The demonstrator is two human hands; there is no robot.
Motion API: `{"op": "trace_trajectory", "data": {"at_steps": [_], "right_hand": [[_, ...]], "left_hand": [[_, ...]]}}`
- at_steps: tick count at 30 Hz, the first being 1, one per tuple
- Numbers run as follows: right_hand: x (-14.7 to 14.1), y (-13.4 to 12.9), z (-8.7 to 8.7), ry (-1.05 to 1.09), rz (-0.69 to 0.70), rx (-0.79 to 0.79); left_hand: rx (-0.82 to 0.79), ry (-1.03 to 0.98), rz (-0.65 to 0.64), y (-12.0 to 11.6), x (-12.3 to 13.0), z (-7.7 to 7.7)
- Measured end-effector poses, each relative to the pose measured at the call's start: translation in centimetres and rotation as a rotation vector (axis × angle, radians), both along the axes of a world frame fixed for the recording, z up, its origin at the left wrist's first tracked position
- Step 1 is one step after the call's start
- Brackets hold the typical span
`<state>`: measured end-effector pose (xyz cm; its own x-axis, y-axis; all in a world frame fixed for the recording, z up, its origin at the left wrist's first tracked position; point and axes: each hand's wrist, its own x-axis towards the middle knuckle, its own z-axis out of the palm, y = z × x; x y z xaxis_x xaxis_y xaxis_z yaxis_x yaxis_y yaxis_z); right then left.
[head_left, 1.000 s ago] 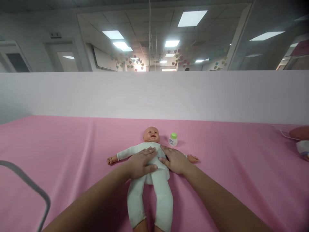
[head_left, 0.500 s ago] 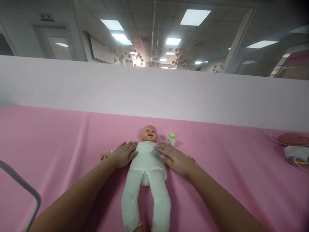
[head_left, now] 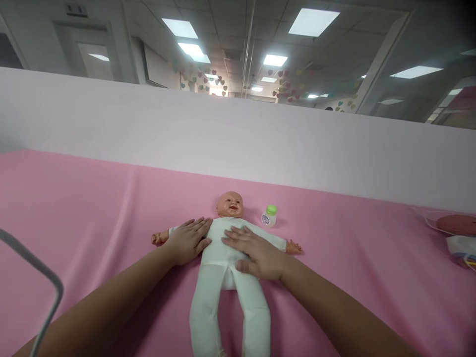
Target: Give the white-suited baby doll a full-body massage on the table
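Note:
A baby doll in a white top and trousers lies face up on the pink sheet, its arms spread. My left hand rests flat over the doll's shoulder and upper arm on the left side of its chest, fingers extended. Across the doll's chest and belly lies my right hand, palm down with its fingers stretched out. Neither hand grips anything. A small clear bottle with a green cap stands beside the doll's head, to the right.
Behind the sheet rises a low white wall with glass above it. At the right edge are a reddish-brown object and a white packet. A grey bent tube crosses the lower left.
My right hand has moved left and down, from the doll's side onto the middle of its torso, uncovering its arm. My left hand stays nearly in place. The view has shifted slightly.

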<state>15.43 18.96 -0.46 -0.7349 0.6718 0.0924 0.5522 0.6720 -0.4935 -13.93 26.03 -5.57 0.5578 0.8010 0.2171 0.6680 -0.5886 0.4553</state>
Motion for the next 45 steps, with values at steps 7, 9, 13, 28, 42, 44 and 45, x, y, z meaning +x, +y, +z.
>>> {"op": "trace_trajectory", "data": {"at_steps": [7,9,13,28,42,44,45], "right_hand": [[1.5,3.7,-1.0,-0.175,-0.257,0.036],[2.2,3.3,-1.3,-0.149,-0.295,0.020],[3.1,1.9,-1.3,-0.047,-0.354,-0.021],[3.0,1.0,-1.2,0.007,-0.432,-0.048],[3.7,1.1,-0.4,-0.013,-0.410,-0.109],[4.1,1.1,-0.1,-0.066,-0.431,-0.130],[4.2,1.1,0.3,-0.098,-0.440,-0.139]], "left_hand": [[-0.013,-0.027,0.023,-0.7,-0.2,0.2],[-0.002,0.025,0.032,-1.5,-0.6,0.7],[0.009,0.174,0.009,-4.8,-2.0,2.0],[-0.077,0.191,-0.471,-10.3,4.0,6.5],[0.040,0.074,-0.079,-0.4,4.7,2.4],[0.064,0.060,-0.033,-0.2,4.2,1.9],[0.069,0.060,-0.012,-0.1,4.0,1.8]]}}
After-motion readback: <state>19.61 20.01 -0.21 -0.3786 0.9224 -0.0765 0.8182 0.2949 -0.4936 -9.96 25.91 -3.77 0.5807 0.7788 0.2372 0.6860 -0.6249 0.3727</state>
